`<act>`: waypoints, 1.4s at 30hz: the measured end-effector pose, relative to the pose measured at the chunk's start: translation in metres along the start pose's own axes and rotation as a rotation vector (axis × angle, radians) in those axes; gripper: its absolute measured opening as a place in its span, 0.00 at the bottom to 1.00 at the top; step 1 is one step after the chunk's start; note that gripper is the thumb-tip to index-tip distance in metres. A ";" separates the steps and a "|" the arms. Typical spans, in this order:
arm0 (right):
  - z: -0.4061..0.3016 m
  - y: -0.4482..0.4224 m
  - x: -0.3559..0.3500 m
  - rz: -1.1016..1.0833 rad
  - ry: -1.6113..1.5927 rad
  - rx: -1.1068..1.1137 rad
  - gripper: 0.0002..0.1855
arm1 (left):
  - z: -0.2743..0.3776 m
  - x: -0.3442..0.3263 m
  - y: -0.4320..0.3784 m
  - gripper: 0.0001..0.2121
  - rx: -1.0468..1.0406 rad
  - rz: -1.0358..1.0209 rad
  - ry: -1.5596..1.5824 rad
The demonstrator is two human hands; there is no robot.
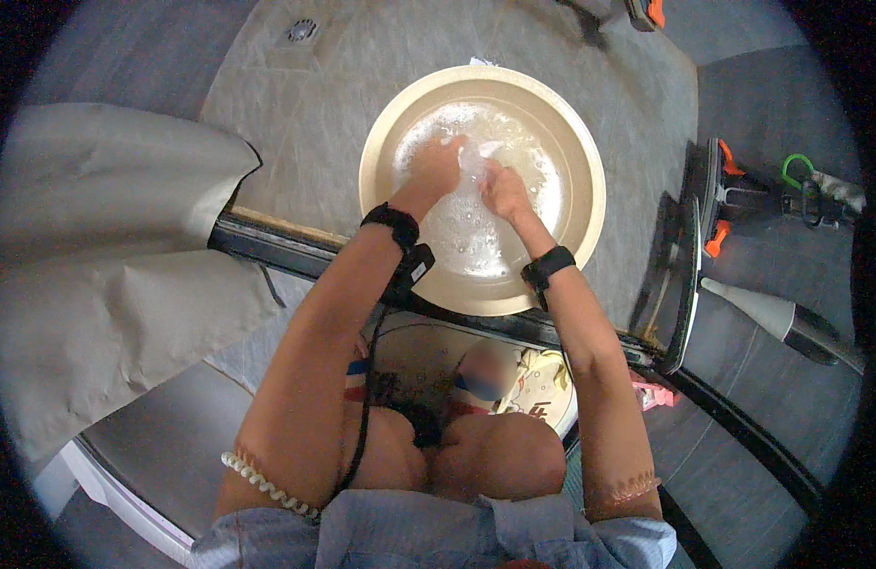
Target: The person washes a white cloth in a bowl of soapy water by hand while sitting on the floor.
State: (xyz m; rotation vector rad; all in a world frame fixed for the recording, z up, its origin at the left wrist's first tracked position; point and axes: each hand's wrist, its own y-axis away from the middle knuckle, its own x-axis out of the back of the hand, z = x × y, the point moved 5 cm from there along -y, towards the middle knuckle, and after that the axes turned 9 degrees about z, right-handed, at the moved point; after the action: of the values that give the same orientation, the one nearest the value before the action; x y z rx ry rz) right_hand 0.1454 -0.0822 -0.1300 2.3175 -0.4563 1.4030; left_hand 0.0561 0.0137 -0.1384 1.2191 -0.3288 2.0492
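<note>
A large round cream basin (587, 192) stands on the grey tiled floor and holds sudsy water. Both my hands reach into it. My left hand (436, 165) is at the left of the basin's middle, with its fingers curled at a wet, whitish piece of cloth (472, 160). From the right, my right hand (504, 190) grips the other side of the same cloth, its fingers bent. Foam and glare blur the cloth's outline and partly hide my fingertips. Black straps circle both wrists, and a small black device hangs by the left one.
A dark raised threshold (281, 245) runs beneath the basin's near edge. Grey sheeting (125, 185) hangs at left. A floor drain (302, 30) lies at upper left. Wall holders (715, 199) with orange clips are at right, near a grey-handled tool (758, 306). A yellow cloth (527, 370) lies over a basin beside my knees.
</note>
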 end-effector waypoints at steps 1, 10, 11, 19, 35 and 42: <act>0.006 -0.002 -0.003 -0.025 -0.007 -0.117 0.24 | -0.009 -0.003 -0.001 0.25 0.114 0.012 0.064; -0.024 0.002 0.010 -0.374 -1.849 -0.795 0.28 | 0.094 0.071 0.049 0.14 -0.349 0.185 0.322; -0.018 0.000 0.013 -0.348 -1.870 -0.750 0.28 | 0.104 0.082 0.055 0.14 -0.417 0.222 0.318; -0.019 0.009 0.041 -0.125 -1.947 -0.509 0.19 | 0.140 0.123 0.082 0.14 -0.863 0.336 0.208; -0.030 0.020 0.029 -0.262 -2.200 -0.233 0.11 | 0.140 0.117 0.064 0.07 -0.658 0.548 0.256; -0.027 0.024 0.036 -0.138 -1.482 -0.582 0.19 | 0.089 0.085 0.018 0.10 -0.364 0.167 -0.186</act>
State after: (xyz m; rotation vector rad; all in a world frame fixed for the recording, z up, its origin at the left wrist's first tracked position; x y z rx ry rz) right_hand 0.1294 -0.0922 -0.0830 2.3345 -0.8686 -0.6855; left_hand 0.0776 -0.0091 -0.0182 1.1849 -0.8777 1.9044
